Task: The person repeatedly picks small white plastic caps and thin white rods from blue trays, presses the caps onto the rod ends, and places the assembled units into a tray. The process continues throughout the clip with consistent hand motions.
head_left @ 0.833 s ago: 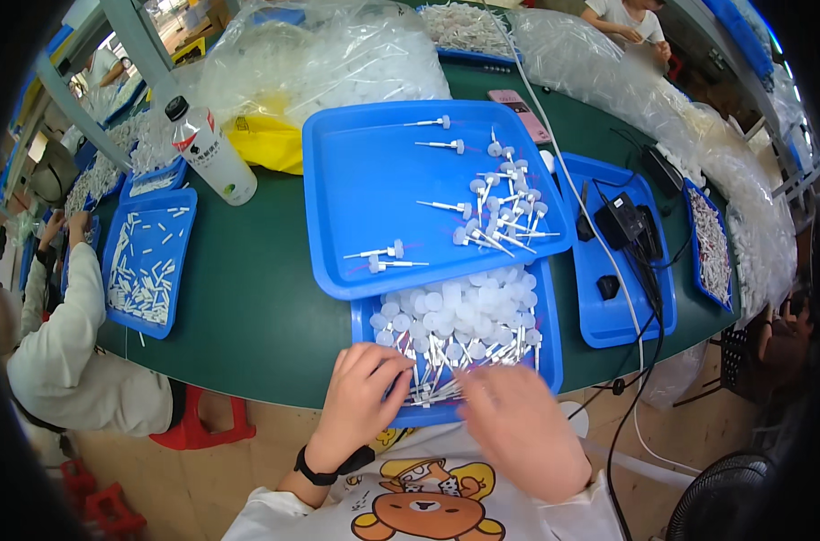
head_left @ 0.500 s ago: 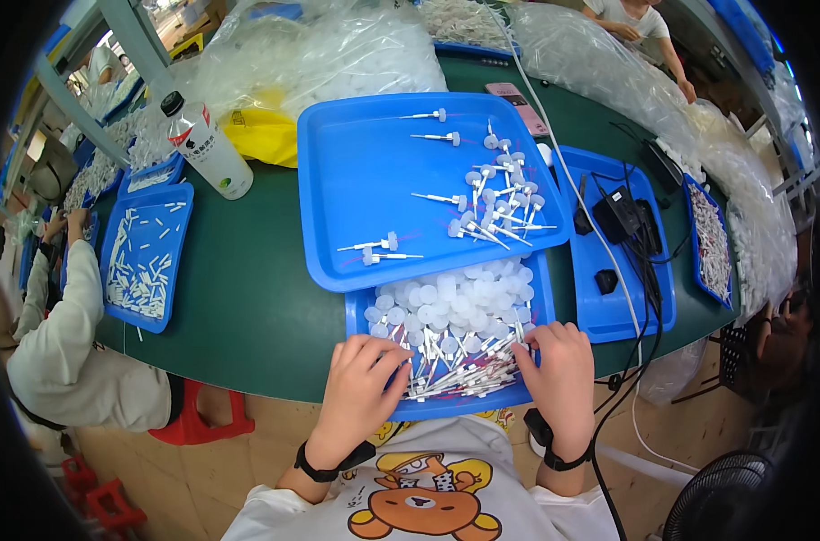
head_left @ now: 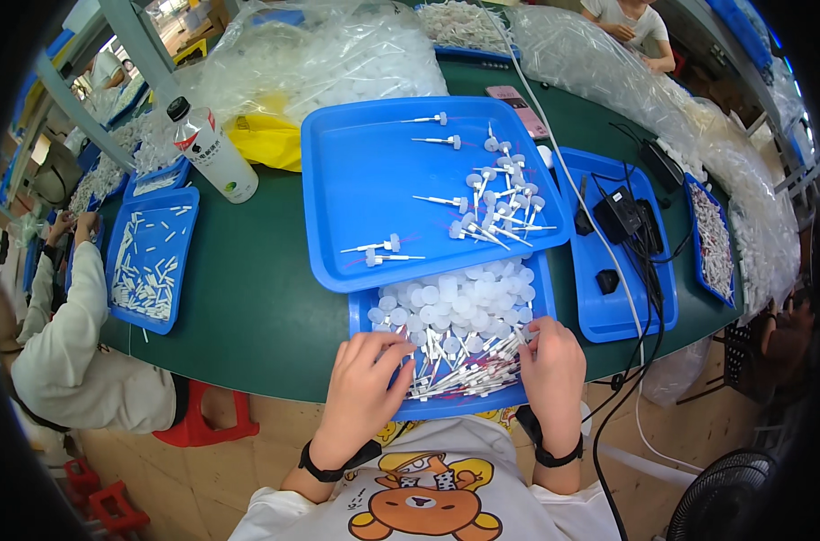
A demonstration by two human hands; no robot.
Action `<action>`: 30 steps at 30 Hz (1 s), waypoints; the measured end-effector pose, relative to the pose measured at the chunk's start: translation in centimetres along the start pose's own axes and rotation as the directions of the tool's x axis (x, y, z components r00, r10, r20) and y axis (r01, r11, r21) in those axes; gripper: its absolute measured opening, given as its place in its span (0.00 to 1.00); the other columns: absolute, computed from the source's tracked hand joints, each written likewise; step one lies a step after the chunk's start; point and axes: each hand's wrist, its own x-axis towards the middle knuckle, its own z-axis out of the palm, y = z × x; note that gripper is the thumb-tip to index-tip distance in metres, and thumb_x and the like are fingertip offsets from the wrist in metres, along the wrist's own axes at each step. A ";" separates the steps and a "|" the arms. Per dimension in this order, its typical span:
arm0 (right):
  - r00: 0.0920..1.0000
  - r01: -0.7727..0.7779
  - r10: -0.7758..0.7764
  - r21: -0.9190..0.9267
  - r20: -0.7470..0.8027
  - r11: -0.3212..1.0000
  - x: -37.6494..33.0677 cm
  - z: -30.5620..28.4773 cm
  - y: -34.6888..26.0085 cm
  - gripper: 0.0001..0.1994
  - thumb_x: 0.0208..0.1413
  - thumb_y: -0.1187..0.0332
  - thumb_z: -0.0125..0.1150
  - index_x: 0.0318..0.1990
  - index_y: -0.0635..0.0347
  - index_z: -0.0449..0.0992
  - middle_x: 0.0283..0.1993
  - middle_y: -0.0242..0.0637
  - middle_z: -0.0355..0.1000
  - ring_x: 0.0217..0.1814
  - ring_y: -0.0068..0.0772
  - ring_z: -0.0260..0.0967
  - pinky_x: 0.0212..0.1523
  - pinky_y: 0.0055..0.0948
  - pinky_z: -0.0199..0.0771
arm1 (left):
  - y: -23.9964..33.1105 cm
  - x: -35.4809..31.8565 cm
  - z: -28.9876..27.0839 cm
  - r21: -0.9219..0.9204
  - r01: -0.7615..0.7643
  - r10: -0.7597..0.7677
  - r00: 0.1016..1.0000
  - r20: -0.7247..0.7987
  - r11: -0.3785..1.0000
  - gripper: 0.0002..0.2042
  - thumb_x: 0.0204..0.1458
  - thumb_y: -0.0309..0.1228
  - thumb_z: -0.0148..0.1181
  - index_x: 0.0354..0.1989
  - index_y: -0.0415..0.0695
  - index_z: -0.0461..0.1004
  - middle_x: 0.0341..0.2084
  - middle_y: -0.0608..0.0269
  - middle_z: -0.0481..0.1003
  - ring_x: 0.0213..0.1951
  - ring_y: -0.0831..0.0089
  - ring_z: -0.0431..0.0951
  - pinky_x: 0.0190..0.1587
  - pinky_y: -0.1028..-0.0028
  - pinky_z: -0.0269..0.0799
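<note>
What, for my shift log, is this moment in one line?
left hand: at left side of lower tray; right hand: at right side; contents: discs, sticks; grips: unclear

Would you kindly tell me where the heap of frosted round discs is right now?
In the head view, the disc heap lies just right of centre in the lower blue tray, between the upper blue tray and the white sticks.
</note>
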 end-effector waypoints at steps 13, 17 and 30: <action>1.000 -0.003 0.005 0.101 -0.015 0.995 -1.7 -1.3 -0.3 0.09 0.54 0.80 0.60 0.44 0.69 0.78 0.36 0.47 0.68 0.42 0.51 0.67 0.44 0.44 0.69 | 1.3 2.9 2.5 -0.104 0.044 -0.051 0.996 -0.070 0.994 0.17 0.53 0.18 0.63 0.52 0.43 0.77 0.41 0.56 0.70 0.33 0.62 0.76 0.36 0.66 0.73; 0.998 -0.043 0.026 0.320 0.059 0.946 -1.6 -2.4 -0.4 0.07 0.55 0.81 0.61 0.40 0.68 0.79 0.36 0.45 0.69 0.40 0.46 0.69 0.42 0.39 0.70 | 1.2 3.0 2.6 -0.167 0.081 -0.099 0.990 -0.099 0.983 0.13 0.53 0.18 0.64 0.47 0.41 0.78 0.37 0.56 0.69 0.31 0.63 0.76 0.33 0.66 0.72; 0.991 0.055 -0.128 0.968 -0.024 0.245 -0.3 -5.8 -5.0 0.10 0.56 0.88 0.60 0.45 0.73 0.76 0.50 0.52 0.76 0.53 0.44 0.78 0.56 0.38 0.80 | 3.3 2.6 -2.0 -0.821 0.157 -0.205 0.977 0.050 0.548 0.17 0.49 0.11 0.66 0.49 0.31 0.78 0.47 0.57 0.73 0.48 0.73 0.76 0.54 0.71 0.74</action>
